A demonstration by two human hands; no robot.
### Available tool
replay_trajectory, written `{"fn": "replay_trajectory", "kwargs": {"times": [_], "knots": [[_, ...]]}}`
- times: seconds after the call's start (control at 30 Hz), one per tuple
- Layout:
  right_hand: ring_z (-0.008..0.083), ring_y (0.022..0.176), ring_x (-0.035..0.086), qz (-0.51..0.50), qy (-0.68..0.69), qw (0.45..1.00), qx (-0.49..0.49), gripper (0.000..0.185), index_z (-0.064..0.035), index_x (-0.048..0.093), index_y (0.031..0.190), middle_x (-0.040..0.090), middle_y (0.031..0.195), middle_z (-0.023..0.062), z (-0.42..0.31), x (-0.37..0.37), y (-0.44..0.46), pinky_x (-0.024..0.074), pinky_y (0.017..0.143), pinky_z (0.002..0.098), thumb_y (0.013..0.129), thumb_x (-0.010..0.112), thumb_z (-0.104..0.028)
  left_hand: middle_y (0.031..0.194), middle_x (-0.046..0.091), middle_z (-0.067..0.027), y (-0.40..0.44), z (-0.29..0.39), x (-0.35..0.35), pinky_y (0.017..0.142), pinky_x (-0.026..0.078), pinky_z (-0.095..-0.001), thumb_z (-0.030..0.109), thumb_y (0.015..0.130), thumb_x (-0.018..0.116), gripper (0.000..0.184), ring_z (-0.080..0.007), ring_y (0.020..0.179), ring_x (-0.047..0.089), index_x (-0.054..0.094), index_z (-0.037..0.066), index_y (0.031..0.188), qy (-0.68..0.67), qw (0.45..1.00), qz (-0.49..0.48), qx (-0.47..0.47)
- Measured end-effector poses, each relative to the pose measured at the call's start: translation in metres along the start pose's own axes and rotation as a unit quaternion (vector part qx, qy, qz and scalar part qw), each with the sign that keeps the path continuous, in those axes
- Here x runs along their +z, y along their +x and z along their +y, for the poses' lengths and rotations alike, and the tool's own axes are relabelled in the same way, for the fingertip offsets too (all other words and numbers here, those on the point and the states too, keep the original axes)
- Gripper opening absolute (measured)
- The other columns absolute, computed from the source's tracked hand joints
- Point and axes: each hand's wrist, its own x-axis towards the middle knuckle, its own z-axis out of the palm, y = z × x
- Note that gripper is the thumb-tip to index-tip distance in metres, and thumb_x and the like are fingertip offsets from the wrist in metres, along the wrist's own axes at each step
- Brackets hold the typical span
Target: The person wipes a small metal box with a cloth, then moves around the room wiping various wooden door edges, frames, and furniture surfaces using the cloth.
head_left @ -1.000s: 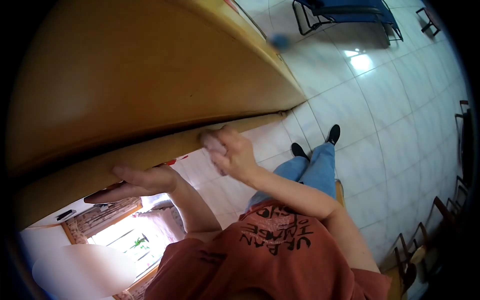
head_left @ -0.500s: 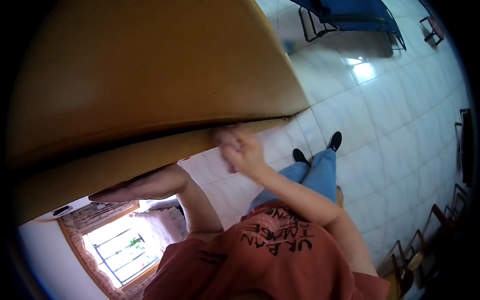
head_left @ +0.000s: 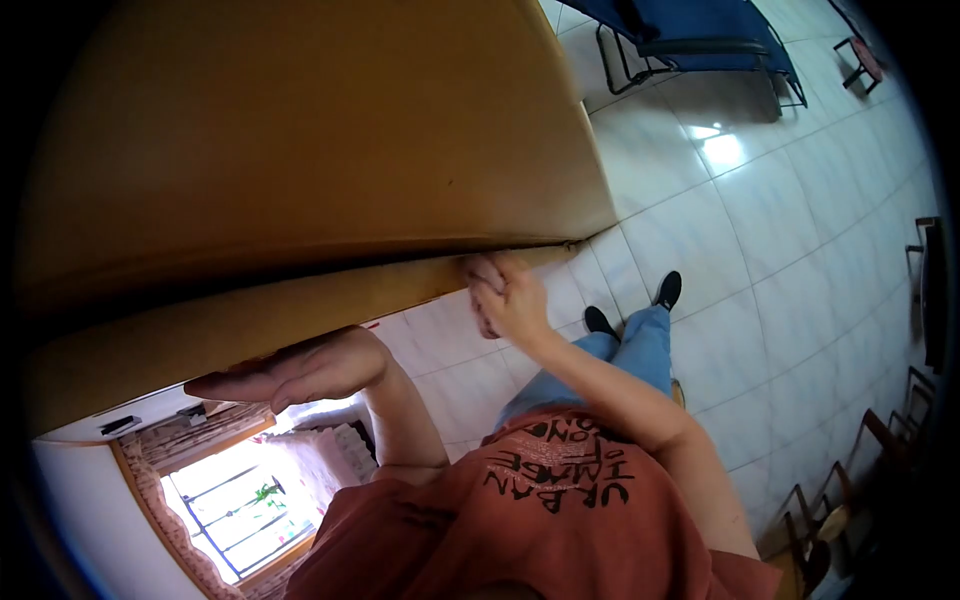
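A large brown wooden panel [head_left: 330, 130], door-like, fills the upper left of the head view. A narrow wooden strip [head_left: 250, 312] runs along its near side, with a dark gap between the two. My left hand [head_left: 300, 372] lies open against the strip's near side, fingers stretched out flat to the left. My right hand [head_left: 507, 298] is closed beside the strip, farther along toward the floor end. Its fingers are curled, and what they hold, if anything, is hidden.
Pale tiled floor [head_left: 700, 330] spreads to the right, under my dark shoes [head_left: 669, 290]. A blue folding lounger [head_left: 700, 35] and a small stool [head_left: 858, 62] stand at the top right. Wooden chairs [head_left: 885, 435] are at the lower right. A barred window [head_left: 240, 500] shows lower left.
My right hand has shifted slightly to the right along the strip and looks sharper, less smeared by motion. My left hand stays at nearly the same place, its thumb now more apart. The view shifted slightly.
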Motion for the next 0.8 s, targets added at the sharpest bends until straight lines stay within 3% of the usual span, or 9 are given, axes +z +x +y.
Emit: {"fn": "replay_trajectory", "kwargs": {"times": [0.1, 0.23, 0.33, 0.4, 0.43, 0.47, 0.6, 0.67, 0.8], "knots": [[0.0328, 0.077, 0.065, 0.078, -0.117, 0.975, -0.171, 0.031, -0.0047, 0.071, 0.107, 0.065, 0.09, 0.0146, -0.004, 0.014, -0.01, 0.0525, 0.067, 0.0428, 0.078, 0.064, -0.014, 0.161, 0.023, -0.0242, 0.004, 0.004, 0.007, 0.12, 0.033, -0.0467, 0.061, 0.105, 0.009, 0.082, -0.0347, 0.146, 0.033, 0.014, -0.001, 0.159, -0.086, 0.996, 0.008, -0.009], [0.0337, 0.079, 0.064, -0.008, -0.005, 0.963, -0.269, 0.036, -0.0041, 0.07, 0.11, 0.067, 0.1, 0.0142, -0.131, 0.025, -0.014, 0.0529, 0.069, 0.0428, 0.075, 0.066, -0.013, 0.161, 0.025, -0.0237, 0.0, -0.006, 0.008, 0.119, 0.032, -0.0468, 0.061, 0.105, 0.008, 0.082, -0.035, 0.145, 0.034, 0.015, -0.001, 0.159, -0.035, 0.998, 0.048, 0.002], [0.0307, 0.078, 0.064, 0.018, 0.064, 0.938, -0.341, 0.038, -0.0046, 0.07, 0.111, 0.067, 0.093, 0.0119, -0.084, 0.033, -0.004, 0.0522, 0.067, 0.0402, 0.074, 0.066, -0.011, 0.162, 0.022, -0.0234, 0.001, 0.001, 0.01, 0.12, 0.031, -0.0462, 0.06, 0.105, 0.007, 0.082, -0.0342, 0.147, 0.032, 0.014, -0.001, 0.159, -0.129, 0.987, 0.076, -0.051], [0.0255, 0.078, 0.066, 0.001, 0.012, 0.991, -0.136, 0.027, -0.0029, 0.071, 0.102, 0.067, 0.086, 0.0137, -0.043, 0.011, -0.012, 0.0529, 0.068, 0.038, 0.077, 0.065, -0.009, 0.164, 0.017, -0.0232, 0.0, 0.002, 0.004, 0.123, 0.026, -0.0452, 0.06, 0.105, 0.007, 0.082, -0.0331, 0.15, 0.026, 0.011, -0.001, 0.159, -0.1, 0.994, 0.037, -0.038], [0.0292, 0.075, 0.066, -0.107, 0.062, 0.974, 0.189, 0.023, -0.0026, 0.071, 0.098, 0.066, 0.085, 0.0154, -0.049, -0.01, -0.007, 0.0529, 0.067, 0.0389, 0.078, 0.065, -0.01, 0.165, 0.014, -0.0231, -0.002, -0.001, 0.003, 0.125, 0.021, -0.045, 0.062, 0.104, 0.007, 0.084, -0.032, 0.153, 0.02, 0.009, -0.001, 0.16, -0.055, 0.998, 0.038, -0.021], [0.0292, 0.075, 0.066, -0.115, 0.064, 0.974, 0.187, 0.023, -0.0026, 0.071, 0.098, 0.066, 0.085, 0.0154, -0.04, -0.007, -0.009, 0.0529, 0.067, 0.0389, 0.078, 0.065, -0.01, 0.165, 0.014, -0.0231, -0.001, -0.005, -0.001, 0.125, 0.021, -0.045, 0.062, 0.104, 0.007, 0.084, -0.032, 0.153, 0.02, 0.009, -0.001, 0.16, -0.049, 0.998, 0.041, -0.016], [0.031, 0.073, 0.064, 0.062, -0.075, 0.955, -0.281, 0.029, -0.005, 0.071, 0.101, 0.062, 0.083, 0.0144, -0.061, 0.015, 0.002, 0.052, 0.062, 0.0377, 0.073, 0.067, -0.01, 0.166, 0.013, -0.0227, -0.002, -0.005, 0.0, 0.126, 0.016, -0.0455, 0.069, 0.101, 0.01, 0.092, -0.0325, 0.153, 0.019, 0.009, -0.002, 0.16, -0.153, 0.987, 0.036, -0.023], [0.0306, 0.075, 0.064, 0.024, -0.06, 0.948, -0.311, 0.034, -0.0062, 0.072, 0.104, 0.062, 0.084, 0.013, -0.13, 0.027, 0.002, 0.0519, 0.063, 0.0394, 0.07, 0.069, -0.012, 0.16, 0.027, -0.0225, -0.005, -0.009, -0.003, 0.12, 0.028, -0.0478, 0.068, 0.101, 0.026, 0.09, -0.0331, 0.146, 0.031, 0.023, -0.001, 0.157, -0.199, 0.975, 0.073, -0.069], [0.0301, 0.077, 0.064, -0.008, -0.08, 0.917, -0.39, 0.038, -0.0111, 0.072, 0.108, 0.065, 0.093, 0.011, -0.187, 0.031, 0.01, 0.0539, 0.065, 0.0407, 0.071, 0.072, -0.016, 0.162, 0.025, -0.0217, -0.002, -0.001, -0.003, 0.12, 0.028, -0.048, 0.069, 0.101, 0.026, 0.09, -0.0326, 0.147, 0.029, 0.022, -0.002, 0.157, -0.264, 0.958, 0.081, -0.074]]}}
